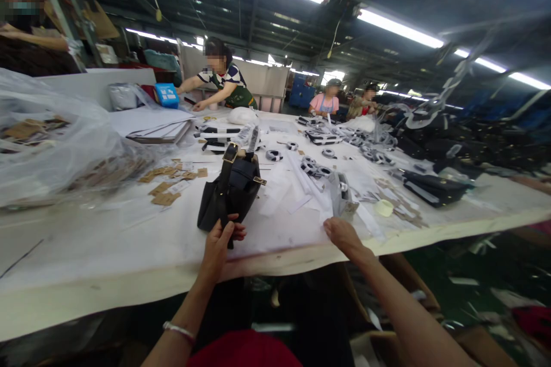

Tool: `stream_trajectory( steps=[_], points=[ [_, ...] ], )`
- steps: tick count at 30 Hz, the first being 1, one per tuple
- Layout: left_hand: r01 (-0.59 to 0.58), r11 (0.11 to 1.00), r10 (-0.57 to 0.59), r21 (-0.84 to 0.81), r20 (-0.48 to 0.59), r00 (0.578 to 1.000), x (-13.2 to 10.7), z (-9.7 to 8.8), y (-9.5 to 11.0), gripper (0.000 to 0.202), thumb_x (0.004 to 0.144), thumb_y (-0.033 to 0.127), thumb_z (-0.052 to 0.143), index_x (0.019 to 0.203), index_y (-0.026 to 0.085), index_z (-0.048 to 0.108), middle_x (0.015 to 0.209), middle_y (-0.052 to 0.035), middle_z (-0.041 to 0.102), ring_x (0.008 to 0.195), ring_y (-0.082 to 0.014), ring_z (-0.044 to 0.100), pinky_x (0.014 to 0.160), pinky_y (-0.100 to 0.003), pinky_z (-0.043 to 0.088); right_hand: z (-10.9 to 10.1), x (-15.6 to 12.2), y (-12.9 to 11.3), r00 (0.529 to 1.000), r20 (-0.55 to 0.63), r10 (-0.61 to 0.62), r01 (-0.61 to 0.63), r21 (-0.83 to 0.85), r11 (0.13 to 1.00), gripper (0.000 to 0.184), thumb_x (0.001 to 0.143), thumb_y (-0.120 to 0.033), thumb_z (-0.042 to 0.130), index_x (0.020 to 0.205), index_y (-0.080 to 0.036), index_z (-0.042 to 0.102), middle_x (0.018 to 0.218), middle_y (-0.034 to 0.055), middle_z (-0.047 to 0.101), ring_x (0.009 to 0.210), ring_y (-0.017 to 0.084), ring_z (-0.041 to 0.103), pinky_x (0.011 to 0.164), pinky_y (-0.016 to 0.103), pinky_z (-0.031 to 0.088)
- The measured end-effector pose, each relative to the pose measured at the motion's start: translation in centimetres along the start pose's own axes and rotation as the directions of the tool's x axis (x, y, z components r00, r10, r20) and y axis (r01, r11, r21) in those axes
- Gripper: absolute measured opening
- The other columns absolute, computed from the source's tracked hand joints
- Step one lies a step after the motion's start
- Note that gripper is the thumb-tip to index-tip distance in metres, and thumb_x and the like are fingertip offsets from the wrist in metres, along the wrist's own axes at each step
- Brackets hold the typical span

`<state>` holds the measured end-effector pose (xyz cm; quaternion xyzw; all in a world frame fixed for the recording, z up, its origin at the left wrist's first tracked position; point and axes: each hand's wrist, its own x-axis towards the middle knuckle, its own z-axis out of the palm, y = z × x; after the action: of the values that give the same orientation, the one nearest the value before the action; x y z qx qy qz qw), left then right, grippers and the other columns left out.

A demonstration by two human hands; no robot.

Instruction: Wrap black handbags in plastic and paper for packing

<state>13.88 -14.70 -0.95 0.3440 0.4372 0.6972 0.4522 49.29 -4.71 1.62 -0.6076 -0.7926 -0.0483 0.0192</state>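
A black handbag (235,183) with gold-coloured buckles stands on the white table near its front edge. My left hand (224,235) is closed around the bag's black strap, thumb on top, at the bag's lower front. To the right, my right hand (342,235) is held just over the table edge, its fingers curled together. Whatever may be between those fingertips is hidden. Just beyond them is a grey object with a pale roll (342,192), perhaps a tape dispenser; I cannot tell whether the hand touches it.
Brown card tags (166,198) lie scattered left of the bag, near clear plastic sheeting (55,143). Wrapped strap coils (312,166) and white paper strips spread across the middle. Another black bag (434,186) lies at right. A co-worker (230,83) leans over the far side.
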Motion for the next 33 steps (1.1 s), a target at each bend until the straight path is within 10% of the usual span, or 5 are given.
stream_trajectory(
  steps=[12,26,33],
  points=[
    [0.124,0.989,-0.123,0.077,-0.03,0.992,-3.4,-1.2,0.2,0.063,0.071,0.057,0.074,0.115,0.015,0.057,0.095,-0.0088,0.072,0.081,-0.0231,0.072,0.069,-0.034,0.059,-0.3,-1.0,-0.2,0.999,-0.034,0.0,0.0,0.007,1.0,0.028,0.091,-0.011,0.042,0.088,-0.009,0.07,0.093,0.016,0.069,0.084,0.025,0.066,0.071,0.031,0.044],
    [0.291,0.95,-0.296,0.114,0.027,0.955,-9.8,-3.1,-6.5,0.063,0.061,0.072,0.073,0.09,0.018,0.064,0.07,-0.0052,0.07,0.06,-0.0177,0.064,0.054,-0.027,0.044,3.4,2.4,2.0,0.988,-0.063,-0.144,0.146,0.031,0.989,0.019,0.076,-0.012,0.056,0.061,-0.02,0.065,0.066,0.0108,0.069,0.064,0.029,0.067,0.06,0.036,0.045],
    [0.38,0.925,-0.334,-0.018,0.44,0.834,-11.5,1.1,0.3,0.066,0.065,0.075,0.072,0.099,0.018,0.071,0.092,-0.0154,0.076,0.083,-0.0286,0.073,0.077,-0.039,0.052,7.8,1.9,4.3,0.896,-0.418,-0.151,0.204,0.085,0.975,0.025,0.079,-0.026,0.047,0.072,-0.026,0.071,0.082,0.0178,0.074,0.075,0.035,0.071,0.068,0.049,0.052]
  ],
)
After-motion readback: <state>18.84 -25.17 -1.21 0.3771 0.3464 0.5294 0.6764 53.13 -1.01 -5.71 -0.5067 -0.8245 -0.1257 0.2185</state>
